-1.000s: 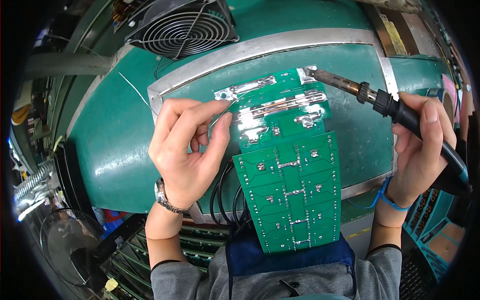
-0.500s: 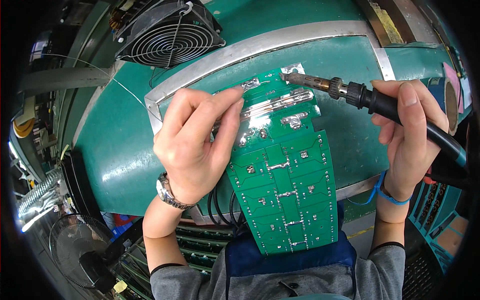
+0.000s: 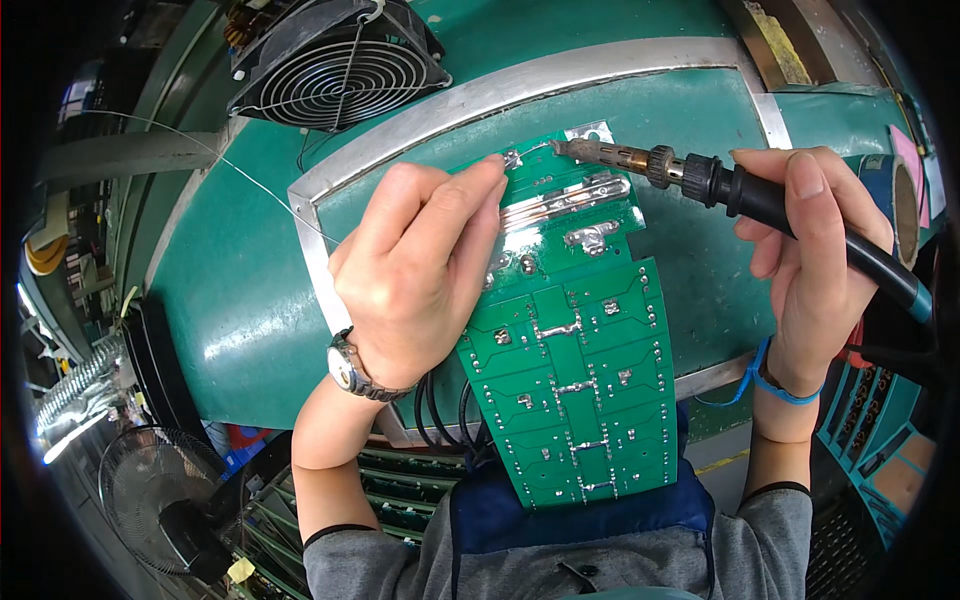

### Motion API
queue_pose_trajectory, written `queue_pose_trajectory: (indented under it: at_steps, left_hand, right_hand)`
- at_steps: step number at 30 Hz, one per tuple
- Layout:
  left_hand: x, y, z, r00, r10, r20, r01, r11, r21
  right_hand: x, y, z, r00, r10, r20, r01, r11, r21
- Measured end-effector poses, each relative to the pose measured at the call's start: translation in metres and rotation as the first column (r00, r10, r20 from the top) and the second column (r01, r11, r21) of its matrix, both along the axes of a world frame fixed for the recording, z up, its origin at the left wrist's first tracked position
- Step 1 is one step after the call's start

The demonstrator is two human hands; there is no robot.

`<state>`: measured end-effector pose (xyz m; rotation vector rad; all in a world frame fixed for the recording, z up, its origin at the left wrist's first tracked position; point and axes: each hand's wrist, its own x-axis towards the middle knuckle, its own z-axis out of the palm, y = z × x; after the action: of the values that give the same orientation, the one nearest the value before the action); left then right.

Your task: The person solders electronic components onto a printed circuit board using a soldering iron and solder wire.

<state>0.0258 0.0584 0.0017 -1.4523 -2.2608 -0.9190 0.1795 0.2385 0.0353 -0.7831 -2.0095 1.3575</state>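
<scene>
A long green circuit board with silvery solder joints lies in front of me, its near end over my dark blue apron. My left hand is closed in a pinch above the board's far left part. Thin solder wire runs into it from the left, and a short end sticks out past the fingertips. My right hand grips the black handle of a soldering iron. The iron's tip meets the board's far edge, beside a shiny metal pad; the wire end reaches to about that tip.
A black fan with a wire grille stands at the far left of the green bench. A metal frame borders the work area. A roll sits at the right, and another fan stands at lower left.
My left hand has moved right and slightly away from me, bringing the wire toward the iron's tip. The iron has shifted slightly left.
</scene>
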Motion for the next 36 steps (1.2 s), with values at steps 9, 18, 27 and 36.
queue_pose_trajectory:
  at_steps: [9, 18, 27, 36]
  left_hand:
    - [0.000, -0.004, 0.006, 0.999, 0.011, 0.045, -0.013, 0.999, 0.040]
    - [0.014, -0.019, 0.018, 0.885, -0.020, 0.466, -0.017, 0.997, 0.074]
    - [0.060, -0.024, 0.024, 0.909, -0.064, 0.411, 0.094, 0.994, -0.052]
    - [0.069, -0.018, 0.019, 0.970, -0.048, 0.237, 0.070, 0.994, -0.087]
  right_hand:
    - [0.006, -0.003, 0.004, 0.999, -0.044, 0.023, 0.044, 0.999, 0.005]
    - [0.055, -0.002, -0.002, 0.980, -0.177, -0.088, 0.176, 0.984, -0.028]
    - [0.103, -0.006, -0.002, 0.998, 0.011, -0.069, -0.002, 0.992, 0.129]
    - [0.086, 0.007, 0.007, 0.981, 0.195, 0.009, -0.194, 0.971, 0.141]
